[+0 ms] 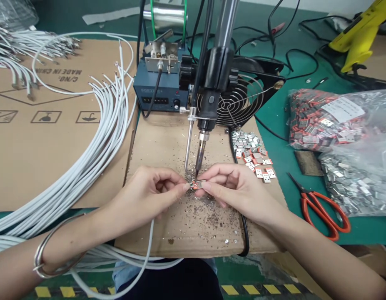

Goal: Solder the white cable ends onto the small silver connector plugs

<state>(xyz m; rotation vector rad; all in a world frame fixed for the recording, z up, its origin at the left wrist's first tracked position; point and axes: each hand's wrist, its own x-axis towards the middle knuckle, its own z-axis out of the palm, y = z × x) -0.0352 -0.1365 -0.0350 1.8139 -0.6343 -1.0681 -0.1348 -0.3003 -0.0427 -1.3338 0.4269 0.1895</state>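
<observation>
My left hand (pixel 152 189) is closed in a pinch on the end of a white cable (pixel 149 241), whose length drops below the palm and loops toward the left. Between the thumb and finger of my right hand (pixel 239 187) is a USB connector (pixel 200 183), its metal shell toward the right and its orange end meeting the cable end. The soldering iron (pixel 200 156) points down from a stand, its tip right at the connector. Beside it, a thin bent solder feed tube (pixel 188 146) ends close to the same spot. My fingertips hide the exact joint.
Loose USB connectors (pixel 257 158) lie right of the fan (pixel 232 100). Bags of connectors (pixel 320 129) and orange-handled scissors (pixel 325 212) are farther right. A blue control box (pixel 158 93) with a solder spool (pixel 168 18) stands behind. Bundled white cables (pixel 102 137) cover the left cardboard.
</observation>
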